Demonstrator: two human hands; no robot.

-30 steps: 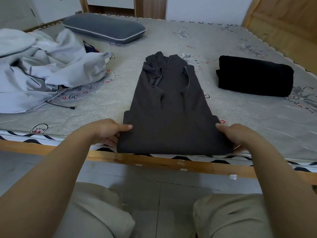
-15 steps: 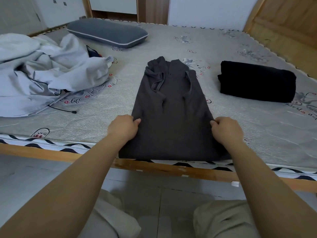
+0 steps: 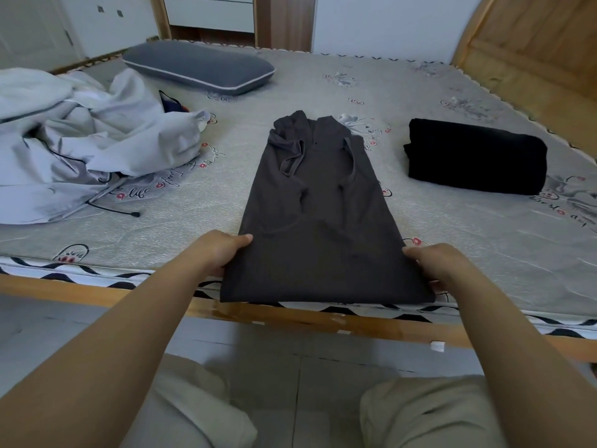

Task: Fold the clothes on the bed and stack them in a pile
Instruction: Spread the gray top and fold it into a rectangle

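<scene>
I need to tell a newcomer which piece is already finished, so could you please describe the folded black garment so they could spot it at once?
Start at the wooden headboard on the right of the bed. Just in front of it, right of the dark grey garment held at both sides by the left hand and right hand, lies the folded black garment. It alone is pure black and a compact block.

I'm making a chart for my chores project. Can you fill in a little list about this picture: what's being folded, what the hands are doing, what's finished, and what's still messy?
Being folded: dark grey shirt, lying flat at the near edge of the bed, sides folded in
Left hand: pinching the shirt's left edge
Right hand: pinching the shirt's right edge
Finished: folded black garment, to the right of the shirt
Still messy: light grey clothes, crumpled on the left
Also there: blue-grey pillow, at the far side
</scene>
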